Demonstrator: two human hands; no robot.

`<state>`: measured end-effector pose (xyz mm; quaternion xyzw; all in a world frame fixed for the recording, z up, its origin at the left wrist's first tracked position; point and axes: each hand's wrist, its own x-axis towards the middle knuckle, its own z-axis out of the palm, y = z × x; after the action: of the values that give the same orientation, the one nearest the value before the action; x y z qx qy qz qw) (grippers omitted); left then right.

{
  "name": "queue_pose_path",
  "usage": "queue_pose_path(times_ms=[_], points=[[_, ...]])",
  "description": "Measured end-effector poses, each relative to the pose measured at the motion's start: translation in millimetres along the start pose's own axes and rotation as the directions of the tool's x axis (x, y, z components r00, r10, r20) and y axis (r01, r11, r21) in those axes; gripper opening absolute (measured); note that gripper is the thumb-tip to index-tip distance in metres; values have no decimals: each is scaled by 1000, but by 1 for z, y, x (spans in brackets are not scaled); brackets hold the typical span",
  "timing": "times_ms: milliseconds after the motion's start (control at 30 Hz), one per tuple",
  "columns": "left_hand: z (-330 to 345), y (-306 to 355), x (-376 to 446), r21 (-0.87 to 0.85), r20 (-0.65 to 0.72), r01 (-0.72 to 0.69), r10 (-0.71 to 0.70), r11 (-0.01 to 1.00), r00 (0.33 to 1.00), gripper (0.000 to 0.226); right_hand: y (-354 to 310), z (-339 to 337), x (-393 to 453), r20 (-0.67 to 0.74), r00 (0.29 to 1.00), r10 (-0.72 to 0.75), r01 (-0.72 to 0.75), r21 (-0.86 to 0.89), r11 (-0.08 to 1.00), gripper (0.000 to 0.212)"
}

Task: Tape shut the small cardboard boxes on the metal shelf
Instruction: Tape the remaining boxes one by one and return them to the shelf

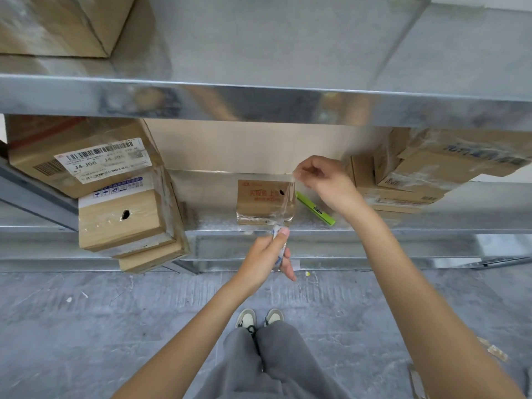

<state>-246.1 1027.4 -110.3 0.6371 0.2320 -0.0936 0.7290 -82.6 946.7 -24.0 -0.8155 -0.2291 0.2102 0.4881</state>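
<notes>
A small cardboard box [259,201] with red print and a round hole sits on the metal shelf [374,226], near its front edge. My left hand [266,257] grips a roll of clear tape [278,249] just below the shelf edge, in front of the box. My right hand [322,180] pinches the free end of a clear tape strip [288,203], held up above the box's right corner. The strip runs from the roll up across the box's right side.
A green utility knife [315,208] lies on the shelf right of the box. Stacked cardboard boxes [123,214] stand at the left, more boxes [417,174] at the right. An upper shelf [259,102] overhangs. Grey floor and my shoes are below.
</notes>
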Motion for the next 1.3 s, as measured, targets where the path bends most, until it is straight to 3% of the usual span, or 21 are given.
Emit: queue_pose_path(times_ms=[100,233,400,1067,1167,1300], points=[[4,-3,-10,-8,-53,-60,59,998,997,37,5,1,14,84,996,0,6,-75,997,19],[8,-7,-20,-40,-139,-88,82,995,987,42,11,-1,28,51,998,-33,36,-53,998,26],[13,0,-10,-123,-161,-13,-7,992,987,46,15,0,43,134,991,-20,22,-11,1000,9],[23,7,25,-181,-219,65,-104,981,970,46,63,17,93,254,948,193,-200,2,980,6],[23,5,26,-185,-225,47,-88,982,970,41,69,20,96,264,926,269,-275,-12,961,5],[23,-3,28,-98,-302,-34,3,995,953,12,74,22,96,293,844,449,-484,54,874,7]])
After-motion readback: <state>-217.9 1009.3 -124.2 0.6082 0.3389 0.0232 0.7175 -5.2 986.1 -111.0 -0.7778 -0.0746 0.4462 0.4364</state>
